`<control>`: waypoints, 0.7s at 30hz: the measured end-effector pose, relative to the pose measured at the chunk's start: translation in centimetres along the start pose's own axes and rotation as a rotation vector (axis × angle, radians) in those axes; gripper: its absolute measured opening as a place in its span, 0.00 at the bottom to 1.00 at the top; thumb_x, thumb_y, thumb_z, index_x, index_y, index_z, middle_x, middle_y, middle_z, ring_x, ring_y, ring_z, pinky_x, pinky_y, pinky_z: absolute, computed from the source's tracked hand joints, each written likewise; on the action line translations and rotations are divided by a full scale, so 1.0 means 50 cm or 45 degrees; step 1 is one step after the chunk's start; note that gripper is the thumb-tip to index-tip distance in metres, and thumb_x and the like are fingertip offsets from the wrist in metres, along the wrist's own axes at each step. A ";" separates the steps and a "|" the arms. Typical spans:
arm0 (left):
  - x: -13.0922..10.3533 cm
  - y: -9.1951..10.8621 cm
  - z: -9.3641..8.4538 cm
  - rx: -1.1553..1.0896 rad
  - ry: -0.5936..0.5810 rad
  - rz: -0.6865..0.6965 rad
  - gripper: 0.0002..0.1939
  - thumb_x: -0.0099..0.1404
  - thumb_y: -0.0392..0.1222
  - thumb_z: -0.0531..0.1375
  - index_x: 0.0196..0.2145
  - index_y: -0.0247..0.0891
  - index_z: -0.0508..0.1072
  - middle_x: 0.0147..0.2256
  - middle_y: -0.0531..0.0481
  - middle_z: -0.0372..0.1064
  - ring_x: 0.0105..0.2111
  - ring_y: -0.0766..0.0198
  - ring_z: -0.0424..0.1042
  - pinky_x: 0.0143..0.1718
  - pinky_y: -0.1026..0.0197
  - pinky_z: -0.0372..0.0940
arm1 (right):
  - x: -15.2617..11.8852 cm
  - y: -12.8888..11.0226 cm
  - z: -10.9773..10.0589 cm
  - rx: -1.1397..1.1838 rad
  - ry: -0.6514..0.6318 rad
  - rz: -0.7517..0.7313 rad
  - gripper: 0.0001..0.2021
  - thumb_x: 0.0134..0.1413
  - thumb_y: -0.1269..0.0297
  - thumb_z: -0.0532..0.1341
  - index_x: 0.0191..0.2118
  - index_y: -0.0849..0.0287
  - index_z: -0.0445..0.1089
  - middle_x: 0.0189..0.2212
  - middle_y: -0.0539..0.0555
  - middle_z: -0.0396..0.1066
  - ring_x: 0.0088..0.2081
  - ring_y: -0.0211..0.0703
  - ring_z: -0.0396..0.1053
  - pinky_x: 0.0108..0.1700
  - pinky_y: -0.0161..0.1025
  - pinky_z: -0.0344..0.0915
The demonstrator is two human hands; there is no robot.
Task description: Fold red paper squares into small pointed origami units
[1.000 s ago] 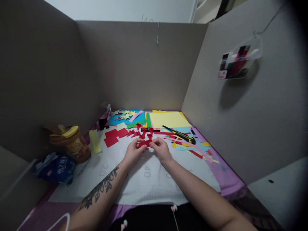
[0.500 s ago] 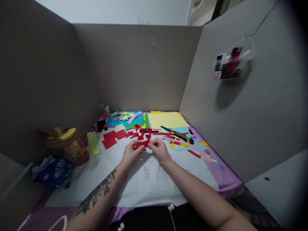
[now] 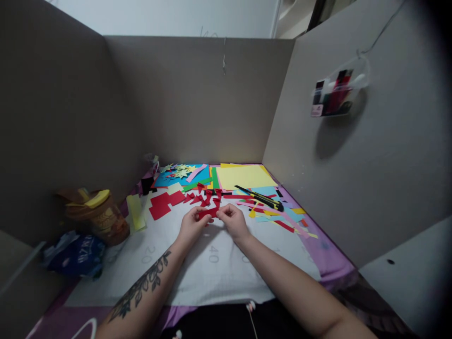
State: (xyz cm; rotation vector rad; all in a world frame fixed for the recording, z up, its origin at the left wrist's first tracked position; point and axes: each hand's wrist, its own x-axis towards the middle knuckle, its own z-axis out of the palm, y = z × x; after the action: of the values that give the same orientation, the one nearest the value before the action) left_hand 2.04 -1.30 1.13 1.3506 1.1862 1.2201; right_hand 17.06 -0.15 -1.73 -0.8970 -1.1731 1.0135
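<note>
A small piece of red paper (image 3: 207, 213) is held level between my two hands, just above the white mat. My left hand (image 3: 193, 223) pinches its left end, and my right hand (image 3: 231, 220) pinches the right end between thumb and fingertips. Right behind the fingers lie several small folded red pieces (image 3: 208, 194). Flat red paper squares (image 3: 160, 205) rest to the left of them. A black and yellow utility knife (image 3: 263, 197) lies to the right, on top of cut paper strips.
Pale yellow sheets (image 3: 245, 177) and a blue sheet (image 3: 162, 179) with paper stars lie at the back. At the left stand a brown tub (image 3: 102, 219) and a blue packet (image 3: 77, 254). Grey panels (image 3: 197, 99) enclose the table; a plastic bag (image 3: 335, 94) hangs at right.
The camera view has shifted slightly. Both hands keep their pinch on the red paper, whose front face looks a little flatter and longer between the fingers.
</note>
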 end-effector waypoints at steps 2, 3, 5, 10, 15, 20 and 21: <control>0.000 0.001 0.000 -0.005 0.002 -0.005 0.15 0.52 0.42 0.64 0.35 0.34 0.68 0.23 0.49 0.74 0.25 0.62 0.75 0.26 0.66 0.65 | 0.000 0.000 0.000 -0.003 0.002 0.001 0.09 0.44 0.61 0.66 0.23 0.59 0.66 0.23 0.49 0.67 0.26 0.38 0.63 0.31 0.36 0.60; 0.000 0.002 0.001 -0.007 0.004 -0.008 0.15 0.52 0.42 0.64 0.35 0.34 0.68 0.23 0.49 0.74 0.25 0.62 0.75 0.26 0.66 0.65 | 0.000 0.000 0.000 -0.005 0.002 0.003 0.10 0.44 0.60 0.66 0.23 0.59 0.66 0.23 0.49 0.67 0.26 0.38 0.63 0.31 0.36 0.60; -0.001 0.004 0.001 -0.010 0.005 -0.006 0.15 0.52 0.43 0.65 0.35 0.34 0.68 0.23 0.49 0.75 0.25 0.62 0.75 0.26 0.65 0.65 | 0.000 0.001 0.000 -0.012 0.004 0.010 0.10 0.44 0.60 0.65 0.24 0.58 0.66 0.23 0.49 0.67 0.26 0.38 0.63 0.31 0.36 0.60; -0.006 0.015 0.003 -0.005 0.014 0.003 0.14 0.52 0.44 0.64 0.34 0.35 0.68 0.22 0.49 0.74 0.25 0.61 0.75 0.26 0.65 0.65 | 0.000 0.004 -0.001 -0.019 -0.002 -0.001 0.10 0.44 0.60 0.65 0.24 0.58 0.66 0.22 0.49 0.67 0.25 0.37 0.62 0.29 0.35 0.59; -0.009 0.021 0.004 0.005 0.033 0.006 0.13 0.51 0.44 0.65 0.32 0.35 0.69 0.22 0.49 0.74 0.24 0.62 0.74 0.25 0.65 0.65 | -0.001 0.002 -0.001 -0.037 -0.008 -0.015 0.10 0.45 0.60 0.64 0.23 0.58 0.65 0.22 0.48 0.65 0.25 0.37 0.61 0.28 0.35 0.59; -0.011 0.023 0.003 0.044 0.062 0.008 0.12 0.51 0.43 0.65 0.30 0.35 0.69 0.21 0.50 0.73 0.23 0.63 0.73 0.24 0.66 0.64 | -0.004 -0.003 0.006 -0.001 -0.018 -0.033 0.09 0.44 0.63 0.64 0.27 0.57 0.62 0.22 0.45 0.62 0.24 0.36 0.60 0.28 0.34 0.59; -0.011 0.024 0.003 0.050 0.060 0.007 0.11 0.51 0.43 0.65 0.29 0.35 0.69 0.21 0.50 0.73 0.23 0.63 0.73 0.24 0.66 0.64 | -0.005 -0.004 0.008 0.006 -0.018 -0.046 0.09 0.44 0.63 0.64 0.29 0.56 0.62 0.22 0.45 0.62 0.24 0.35 0.60 0.28 0.33 0.59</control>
State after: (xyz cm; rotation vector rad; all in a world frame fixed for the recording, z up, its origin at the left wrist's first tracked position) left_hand 2.25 -1.98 2.28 1.3611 1.2460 1.2448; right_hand 16.68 -0.43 -1.56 -0.8635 -1.1941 0.9948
